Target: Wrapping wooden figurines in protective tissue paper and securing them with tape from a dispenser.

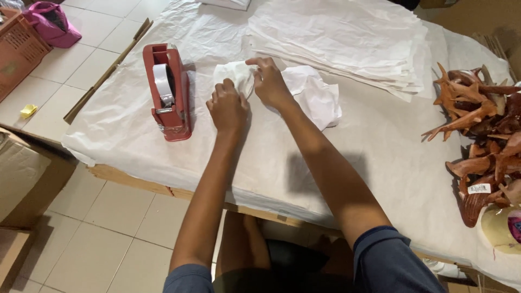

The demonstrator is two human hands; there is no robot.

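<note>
A crumpled bundle of white wrapping paper (304, 89) lies on the paper-covered table (380, 152). My left hand (228, 106) presses down on the bundle's left end, fingers curled over it. Just to the right, my right hand (269, 81) pinches the paper's upper edge. What the paper wraps is hidden. A red tape dispenser (169, 92) stands immediately left of my left hand.
A stack of flat white paper sheets (347, 38) lies at the back. Several carved brown wooden figures (480, 135) are piled at the right edge, with a tape roll (502, 228) below them. A cardboard box (21, 173), an orange crate (19, 46) and a pink bag (51, 21) sit on the floor to the left.
</note>
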